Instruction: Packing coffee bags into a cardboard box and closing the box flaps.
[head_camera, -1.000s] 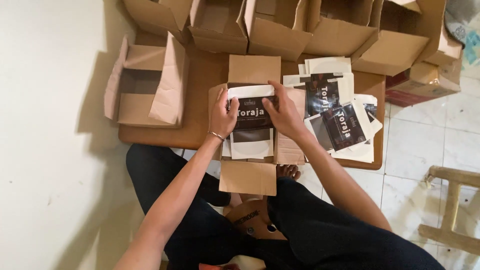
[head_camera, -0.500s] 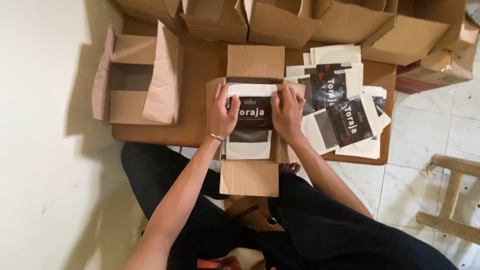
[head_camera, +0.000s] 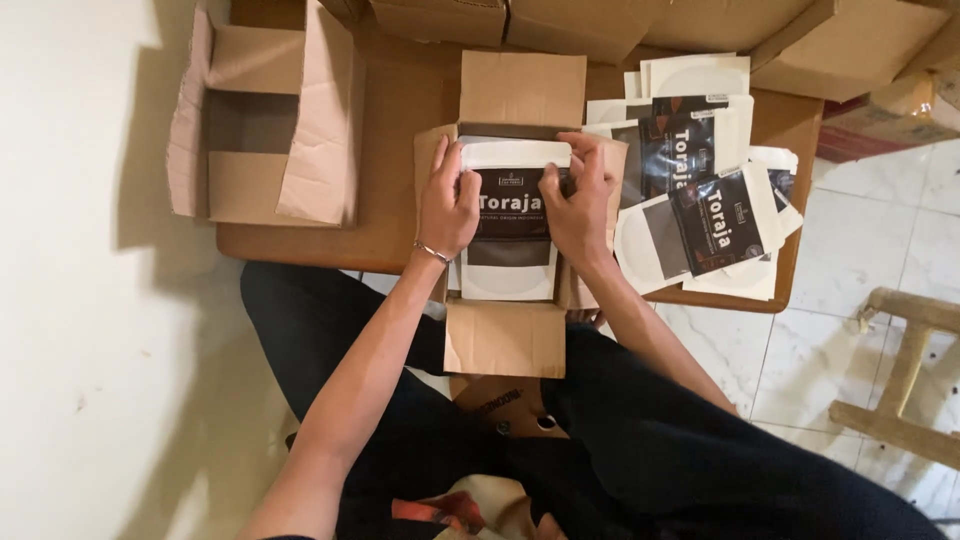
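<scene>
Pouch (head_camera: 512, 225) sits between left hand (head_camera: 447, 205) and right hand (head_camera: 577, 205), apparently clamped.

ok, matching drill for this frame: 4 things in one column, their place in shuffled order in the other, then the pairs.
1. left hand
2. right hand
3. empty box
4. loose pouches

A. table's left end, on its side
B. spread right of the open box
C. left edge of the top pouch
D. right edge of the top pouch

Pairs: 1-C, 2-D, 3-A, 4-B
</scene>
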